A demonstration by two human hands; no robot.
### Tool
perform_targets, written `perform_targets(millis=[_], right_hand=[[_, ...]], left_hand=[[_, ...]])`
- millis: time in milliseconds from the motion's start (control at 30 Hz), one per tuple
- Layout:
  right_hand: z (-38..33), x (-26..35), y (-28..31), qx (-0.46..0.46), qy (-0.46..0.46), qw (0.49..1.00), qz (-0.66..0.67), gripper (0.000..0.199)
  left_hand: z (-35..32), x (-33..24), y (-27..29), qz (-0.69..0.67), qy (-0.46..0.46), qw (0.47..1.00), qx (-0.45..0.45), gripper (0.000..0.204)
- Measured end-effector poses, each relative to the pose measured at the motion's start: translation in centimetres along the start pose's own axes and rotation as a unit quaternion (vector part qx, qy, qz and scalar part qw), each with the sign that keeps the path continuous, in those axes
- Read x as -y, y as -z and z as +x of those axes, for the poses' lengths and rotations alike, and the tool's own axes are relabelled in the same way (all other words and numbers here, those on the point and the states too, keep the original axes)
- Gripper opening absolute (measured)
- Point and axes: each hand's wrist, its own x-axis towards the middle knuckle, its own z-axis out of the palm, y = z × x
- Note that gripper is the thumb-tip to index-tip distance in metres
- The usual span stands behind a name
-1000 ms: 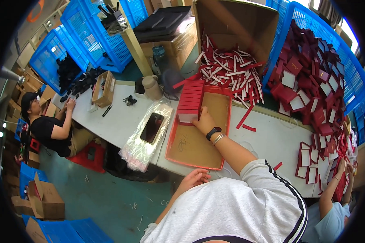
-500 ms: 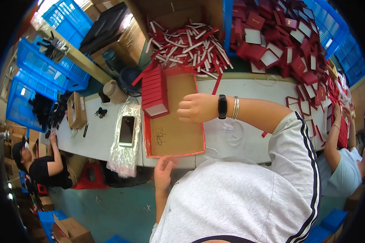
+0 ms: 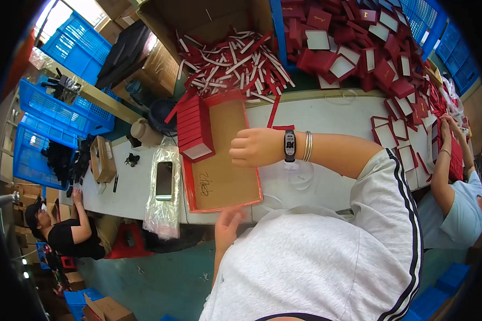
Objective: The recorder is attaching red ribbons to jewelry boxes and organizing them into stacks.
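My right hand [image 3: 256, 148] hovers over the right edge of a shallow red-edged cardboard tray [image 3: 225, 184]. Its fingers are curled under, and whatever they hold is hidden beneath the knuckles; a dark band and silvery bangles circle the wrist. My left hand [image 3: 229, 227] is low, just in front of the tray's near edge, fingers loosely apart and slightly blurred, with nothing visible in them. A row of closed red boxes [image 3: 194, 128] stands packed along the tray's left side. Just beyond my right wrist shows a small red piece [image 3: 284, 127].
A large carton holds red and white strips [image 3: 235, 64]. Red boxes and lids [image 3: 353, 48] are heaped at the back right. Left of the tray, a phone [image 3: 164, 181] lies on clear plastic bags [image 3: 160, 216]. Co-workers sit at both sides; blue crates [image 3: 43, 155] stand left.
The whole view has shifted slightly, moving the table leftward. My right hand keeps its curled shape beside the tray's right edge. The red piece beyond the wrist has come into sight.
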Motion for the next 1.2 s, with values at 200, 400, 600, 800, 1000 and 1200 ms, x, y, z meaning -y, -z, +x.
perform_targets(millis=[200, 400, 600, 800, 1000, 1200], right_hand=[[-1.8, 0.2, 1.3, 0.008, -0.022, 1.000, -0.002, 0.007], [-5.2, -1.2, 1.6, 0.029, -0.173, 0.984, 0.030, 0.007], [-20.4, -10.4, 1.4, 0.108, -0.538, 0.815, -0.188, 0.017], [-29.9, -10.7, 2.0, 0.185, -0.556, 0.783, -0.210, 0.011], [-18.9, -1.2, 6.1, -0.320, -0.646, 0.463, 0.515, 0.018], [-12.8, 6.4, 5.3, -0.342, -0.450, 0.106, 0.818, 0.026]], left_hand=[[0.2, 0.3, -1.0, -0.001, 0.006, 1.000, -0.003, 0.019], [0.5, 0.3, -2.5, 0.000, 0.018, 1.000, 0.000, 0.018], [0.4, 0.4, -3.7, 0.033, -0.025, 0.999, -0.015, 0.020], [1.4, -0.1, -5.0, 0.027, 0.007, 0.999, -0.022, 0.017], [3.3, -0.4, -6.9, 0.041, 0.021, 0.999, -0.014, 0.018], [6.7, -4.6, -10.4, -0.045, -0.014, 0.998, 0.039, 0.034]])
